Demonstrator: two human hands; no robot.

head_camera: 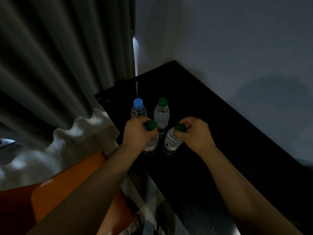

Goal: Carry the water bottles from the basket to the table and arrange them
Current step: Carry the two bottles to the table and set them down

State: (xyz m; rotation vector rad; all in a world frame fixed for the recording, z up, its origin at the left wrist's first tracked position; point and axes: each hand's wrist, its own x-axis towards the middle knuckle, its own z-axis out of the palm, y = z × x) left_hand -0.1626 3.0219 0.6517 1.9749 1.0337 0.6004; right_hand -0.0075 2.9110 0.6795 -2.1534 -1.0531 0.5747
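The left hand (135, 131) curls its fingers round the neck of the near-left green-capped bottle (152, 144) and the right hand (196, 133) grips the near-right green-capped bottle (172, 143) likewise, both by the black table's (220, 150) left edge, where a clumsy knuckle nudge could topple the blue-capped bottle (138, 107) just behind.

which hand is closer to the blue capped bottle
Left. The left hand, gripping the front-left bottle, is just in front of the blue-capped bottle and overlaps its lower part in this view. The right hand grips the front-right bottle, farther off to the right.
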